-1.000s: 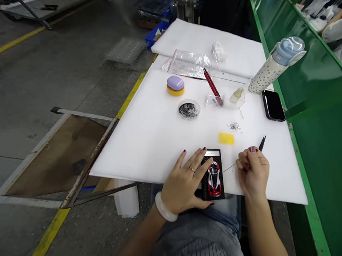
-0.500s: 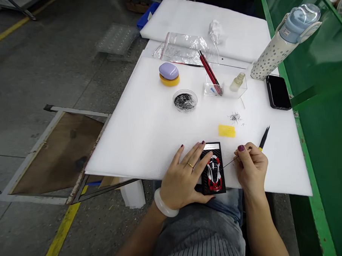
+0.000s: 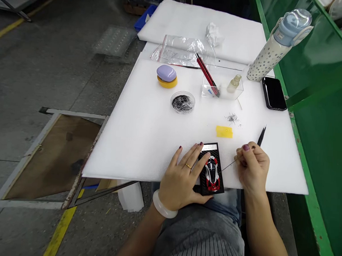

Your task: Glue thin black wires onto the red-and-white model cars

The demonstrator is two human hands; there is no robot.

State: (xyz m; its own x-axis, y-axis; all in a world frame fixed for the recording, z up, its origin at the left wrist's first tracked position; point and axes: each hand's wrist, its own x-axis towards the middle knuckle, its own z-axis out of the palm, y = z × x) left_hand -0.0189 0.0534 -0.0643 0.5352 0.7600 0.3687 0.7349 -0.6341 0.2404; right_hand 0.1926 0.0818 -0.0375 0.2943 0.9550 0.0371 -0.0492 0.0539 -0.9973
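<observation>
The right hand [image 3: 252, 167] pinches a thin rod [image 3: 228, 166], its tip at the toy car's [image 3: 212, 174] side; tweezers [image 3: 261, 136] show beyond the knuckles. The left hand [image 3: 183, 174], spread, lies on the car's black base [image 3: 214, 153] at the bench's [image 3: 136, 141] near edge. Beyond sits a yellow strip [image 3: 224, 132].

White label [image 3: 209, 147] on black base [image 3: 203, 183], print too small to read, bottle tag [image 3: 279, 35] likewise illegible

White foam sheet [image 3: 136, 141]: brightly & approx. evenly lit, highlights near max. Floor [image 3: 77, 75], L side: dim, low-contrast. Specular glare on clear plastic bag [image 3: 188, 49] & bottle lid [image 3: 295, 24]. Wide-angle dist. shows; bottle [image 3: 267, 58] leans outward nr. R side. L forearm [image 3: 143, 232] blurred nr. bottom edge.
</observation>
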